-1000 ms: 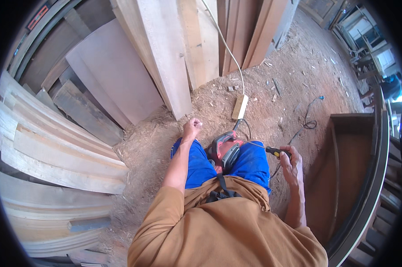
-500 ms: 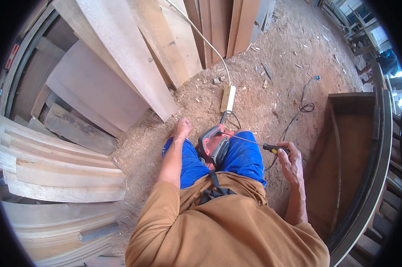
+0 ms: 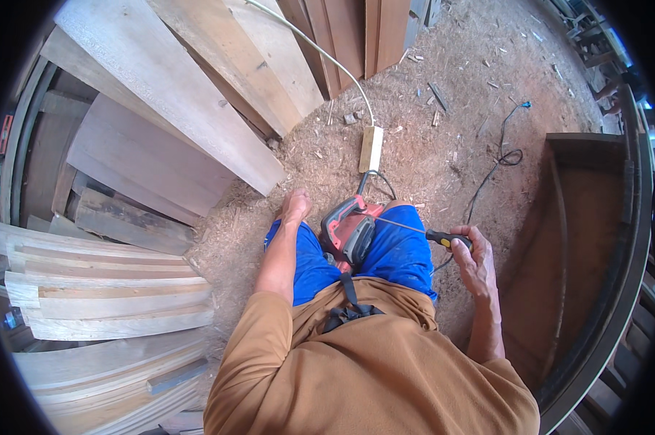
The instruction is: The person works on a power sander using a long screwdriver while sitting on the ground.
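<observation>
A red and black power tool (image 3: 349, 228) lies between my knees, against my blue shorts. My right hand (image 3: 478, 264) grips the black and yellow handle of a screwdriver (image 3: 443, 238); its thin shaft runs left and its tip touches the tool's body. My left hand (image 3: 295, 206) hangs by my left knee with the fingers straight, just left of the tool, holding nothing. The tool's dark cord leads up to a pale power strip (image 3: 371, 148) on the sawdust floor.
Long planks (image 3: 189, 94) lean at the upper left, with curved wooden pieces (image 3: 102, 290) stacked at the left. A brown wooden frame (image 3: 581, 217) stands at the right. A white cable (image 3: 320, 43) and a black cable (image 3: 498, 163) lie on the sawdust.
The view has swung, so the planks and floor have shifted in frame. My left hand's fingers have straightened beside the knee. My right hand keeps the screwdriver on the tool.
</observation>
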### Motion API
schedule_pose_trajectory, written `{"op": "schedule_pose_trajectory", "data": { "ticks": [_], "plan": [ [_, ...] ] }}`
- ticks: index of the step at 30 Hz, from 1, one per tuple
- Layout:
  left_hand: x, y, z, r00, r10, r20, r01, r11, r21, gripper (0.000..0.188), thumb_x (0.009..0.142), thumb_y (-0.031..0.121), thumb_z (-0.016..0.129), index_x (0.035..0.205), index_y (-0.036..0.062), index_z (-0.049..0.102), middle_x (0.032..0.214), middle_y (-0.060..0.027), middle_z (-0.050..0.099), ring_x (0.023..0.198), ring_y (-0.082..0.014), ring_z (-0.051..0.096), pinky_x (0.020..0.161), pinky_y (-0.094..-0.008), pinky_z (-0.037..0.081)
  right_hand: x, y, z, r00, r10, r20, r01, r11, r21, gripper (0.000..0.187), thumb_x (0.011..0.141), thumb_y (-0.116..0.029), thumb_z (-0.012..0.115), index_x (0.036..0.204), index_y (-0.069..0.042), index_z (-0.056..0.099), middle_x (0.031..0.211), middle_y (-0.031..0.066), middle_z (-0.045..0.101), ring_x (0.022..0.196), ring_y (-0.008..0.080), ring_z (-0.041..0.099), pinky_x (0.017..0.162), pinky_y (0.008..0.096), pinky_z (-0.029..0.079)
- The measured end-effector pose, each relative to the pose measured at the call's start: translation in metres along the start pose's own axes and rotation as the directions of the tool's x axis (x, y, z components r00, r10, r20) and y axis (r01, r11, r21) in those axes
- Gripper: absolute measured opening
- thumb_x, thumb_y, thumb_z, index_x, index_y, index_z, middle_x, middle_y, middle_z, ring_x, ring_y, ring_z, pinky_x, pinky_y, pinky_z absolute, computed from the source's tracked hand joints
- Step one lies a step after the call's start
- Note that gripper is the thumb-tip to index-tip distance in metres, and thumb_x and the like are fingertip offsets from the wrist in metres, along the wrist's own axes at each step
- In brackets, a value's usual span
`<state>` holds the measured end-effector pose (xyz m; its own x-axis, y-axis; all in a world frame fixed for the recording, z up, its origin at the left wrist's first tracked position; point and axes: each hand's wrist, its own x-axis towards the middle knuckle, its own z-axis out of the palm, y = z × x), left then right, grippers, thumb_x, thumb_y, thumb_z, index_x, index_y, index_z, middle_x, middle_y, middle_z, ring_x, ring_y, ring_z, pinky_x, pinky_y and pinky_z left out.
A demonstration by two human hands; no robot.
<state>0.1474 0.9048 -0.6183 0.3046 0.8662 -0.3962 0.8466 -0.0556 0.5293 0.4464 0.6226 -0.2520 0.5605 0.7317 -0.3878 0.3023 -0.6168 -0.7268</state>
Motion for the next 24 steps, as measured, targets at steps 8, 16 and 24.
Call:
{"op": "schedule_pose_trajectory", "data": {
  "ticks": [8, 16, 24],
  "plan": [
    [-0.013, 0.029, -0.016, 0.992, -0.037, 0.117, 0.03, 0.998, 0.061, 0.017, 0.085, 0.017, 0.063, 0.095, 0.0104, 0.074, 0.099, -0.0204, 0.075, 0.099, -0.0372, 0.072, 0.088, -0.0462, 0.056, 0.0, 0.004, -0.002, 1.0, 0.009, 0.025, -0.01, 1.0, 0.012, 0.026, 0.097, -0.023, 0.063, 0.113, -0.002, 0.066, 0.09, 0.0103, 0.07, 0.085, 0.0206, 0.063, 0.081, 0.0373, 0.05],
    [-0.024, 0.042, -0.026, 0.987, 0.015, 0.159, -0.035, 0.992, 0.124, 0.036, 0.087, 0.018, 0.066, 0.122, 0.0112, 0.068, 0.123, -0.0228, 0.07, 0.118, -0.0412, 0.066, 0.1, -0.0486, 0.054, 0.002, 0.007, 0.004, 0.999, -0.032, -0.03, 0.032, 0.999, 0.019, 0.025, 0.098, -0.021, 0.063, 0.114, -0.002, 0.065, 0.09, 0.0102, 0.069, 0.084, 0.0202, 0.064, 0.08, 0.0374, 0.051],
    [-0.025, 0.063, -0.004, 0.981, 0.016, 0.192, 0.029, 0.972, -0.233, 0.043, 0.09, 0.036, 0.071, 0.121, 0.0059, 0.07, 0.114, -0.0218, 0.075, 0.108, -0.035, 0.072, 0.096, -0.0444, 0.055, 0.008, 0.003, 0.01, 0.999, -0.021, -0.036, 0.023, 0.998, 0.058, 0.025, 0.099, -0.019, 0.061, 0.116, -0.001, 0.065, 0.092, 0.0105, 0.07, 0.086, 0.02, 0.065, 0.081, 0.0365, 0.052]
  ]
}}
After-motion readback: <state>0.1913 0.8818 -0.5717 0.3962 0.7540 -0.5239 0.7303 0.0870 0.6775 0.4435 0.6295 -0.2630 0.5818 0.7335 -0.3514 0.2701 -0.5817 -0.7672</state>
